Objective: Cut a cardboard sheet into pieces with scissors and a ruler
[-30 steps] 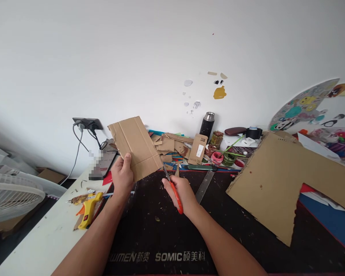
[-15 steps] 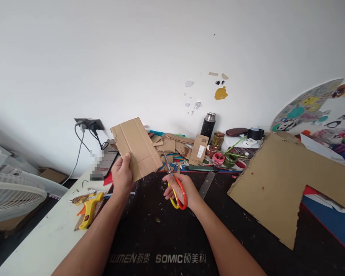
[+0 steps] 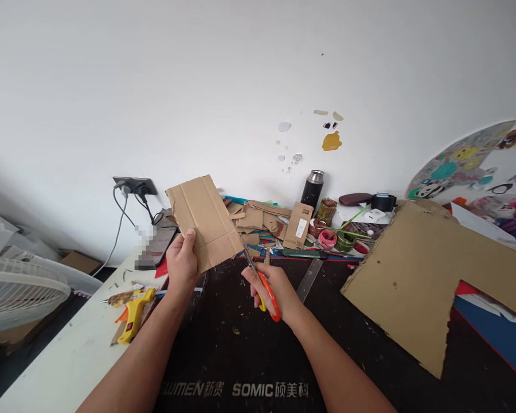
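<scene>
A creased, roughly rectangular piece of cardboard (image 3: 206, 221) is pinched at its lower left edge by my left hand (image 3: 183, 258), thumb on the near face. It is held tilted above the black mat (image 3: 223, 355). My right hand (image 3: 275, 289) is closed around the red and yellow handles of a pair of scissors (image 3: 269, 295). The blades point up and left, with their tips right by the cardboard's lower right corner. Whether the blades touch the cardboard I cannot tell. Part of the yellow handle is hidden behind my fingers.
Cardboard scraps (image 3: 253, 215) lie heaped along the wall, near a black flask (image 3: 313, 189) and paint jars (image 3: 327, 238). A metal ruler (image 3: 309, 278) and green cutter (image 3: 303, 253) lie on the mat. A large cardboard sheet (image 3: 406, 287) is right; a yellow glue gun (image 3: 133, 315) left.
The scissors have turned and moved slightly left, bringing their tips to the cardboard's corner. My left hand and the cardboard have barely moved.
</scene>
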Demonstrator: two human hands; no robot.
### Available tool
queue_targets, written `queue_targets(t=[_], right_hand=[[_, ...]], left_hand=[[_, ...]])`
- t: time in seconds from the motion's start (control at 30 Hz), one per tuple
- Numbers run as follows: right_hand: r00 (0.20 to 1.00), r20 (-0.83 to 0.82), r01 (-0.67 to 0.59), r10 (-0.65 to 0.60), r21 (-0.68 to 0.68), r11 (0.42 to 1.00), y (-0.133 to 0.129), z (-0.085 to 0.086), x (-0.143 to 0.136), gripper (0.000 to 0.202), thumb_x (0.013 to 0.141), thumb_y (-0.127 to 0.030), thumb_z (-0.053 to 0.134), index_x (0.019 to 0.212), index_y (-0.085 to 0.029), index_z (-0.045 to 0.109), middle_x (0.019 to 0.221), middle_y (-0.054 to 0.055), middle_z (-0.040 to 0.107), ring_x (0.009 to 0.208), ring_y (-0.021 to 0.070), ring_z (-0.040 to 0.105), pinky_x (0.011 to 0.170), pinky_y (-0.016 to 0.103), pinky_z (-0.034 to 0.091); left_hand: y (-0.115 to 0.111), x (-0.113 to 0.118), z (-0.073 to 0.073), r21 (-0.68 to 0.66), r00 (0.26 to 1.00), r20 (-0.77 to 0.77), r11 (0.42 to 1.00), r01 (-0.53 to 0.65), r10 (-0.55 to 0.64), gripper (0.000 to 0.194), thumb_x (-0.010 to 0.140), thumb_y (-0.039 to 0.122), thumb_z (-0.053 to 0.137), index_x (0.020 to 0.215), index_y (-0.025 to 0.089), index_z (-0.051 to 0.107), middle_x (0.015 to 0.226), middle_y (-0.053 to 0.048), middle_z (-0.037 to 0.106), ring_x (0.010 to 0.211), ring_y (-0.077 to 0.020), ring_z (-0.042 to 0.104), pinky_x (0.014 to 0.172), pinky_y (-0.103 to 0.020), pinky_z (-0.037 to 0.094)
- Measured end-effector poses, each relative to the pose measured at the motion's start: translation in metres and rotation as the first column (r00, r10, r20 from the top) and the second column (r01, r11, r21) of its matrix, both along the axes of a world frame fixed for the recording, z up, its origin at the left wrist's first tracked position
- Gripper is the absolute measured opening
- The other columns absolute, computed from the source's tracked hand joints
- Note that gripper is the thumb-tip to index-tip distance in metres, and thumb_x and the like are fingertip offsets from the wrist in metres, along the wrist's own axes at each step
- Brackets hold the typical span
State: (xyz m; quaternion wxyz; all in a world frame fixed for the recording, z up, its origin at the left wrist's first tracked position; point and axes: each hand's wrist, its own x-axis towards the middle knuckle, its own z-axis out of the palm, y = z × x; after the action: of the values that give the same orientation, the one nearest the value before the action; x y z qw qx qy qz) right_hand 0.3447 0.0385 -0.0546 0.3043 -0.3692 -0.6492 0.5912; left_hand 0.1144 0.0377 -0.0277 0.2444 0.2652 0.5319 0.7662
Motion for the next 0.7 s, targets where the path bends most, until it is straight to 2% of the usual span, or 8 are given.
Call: queue_targets(t=[0.23,0.37,0.53,0.7], right_hand=[[0.999,0.035,0.003,-0.005,0.074,0.997,-0.004,0.007,-0.001,0.053,0.098,-0.073,0.059,0.090,-0.021,0.067,0.060,-0.003,0.060,0.043,0.0136,0.062,0.043,0.021,0.044],[0.999,0.053,0.009,-0.014,0.096,0.995,-0.005,0.010,-0.002,0.054,0.098,-0.074,0.057,0.085,-0.022,0.063,0.053,-0.005,0.056,0.039,0.0141,0.057,0.042,0.023,0.041],[0.998,0.060,0.025,-0.031,0.101,0.995,-0.005,0.006,-0.003,0.054,0.098,-0.073,0.058,0.077,-0.024,0.054,0.047,-0.007,0.051,0.034,0.0138,0.055,0.040,0.023,0.038],[0.998,0.058,0.033,-0.037,0.076,0.997,-0.003,0.002,-0.004,0.053,0.096,-0.073,0.061,0.078,-0.024,0.054,0.044,-0.008,0.049,0.032,0.0141,0.053,0.036,0.022,0.034]], left_hand=[[-0.003,0.007,0.013,-0.024,1.000,-0.006,1.000,-0.010,0.010,0.047,0.067,0.062,0.083,0.081,0.019,0.072,0.082,-0.005,0.075,0.074,-0.0230,0.066,0.064,-0.031,0.052],[-0.005,0.010,0.018,-0.045,0.999,-0.044,0.999,-0.020,0.018,0.046,0.069,0.062,0.081,0.082,0.019,0.072,0.083,-0.005,0.076,0.077,-0.0246,0.067,0.065,-0.032,0.053],[-0.005,0.010,0.013,-0.043,0.998,-0.066,0.999,-0.004,0.001,0.045,0.073,0.062,0.079,0.084,0.019,0.072,0.085,-0.006,0.075,0.079,-0.0252,0.068,0.068,-0.033,0.053],[-0.005,0.007,0.006,-0.054,0.996,-0.090,0.999,-0.008,0.003,0.044,0.076,0.061,0.078,0.085,0.018,0.073,0.085,-0.006,0.075,0.075,-0.0233,0.065,0.067,-0.032,0.051]])
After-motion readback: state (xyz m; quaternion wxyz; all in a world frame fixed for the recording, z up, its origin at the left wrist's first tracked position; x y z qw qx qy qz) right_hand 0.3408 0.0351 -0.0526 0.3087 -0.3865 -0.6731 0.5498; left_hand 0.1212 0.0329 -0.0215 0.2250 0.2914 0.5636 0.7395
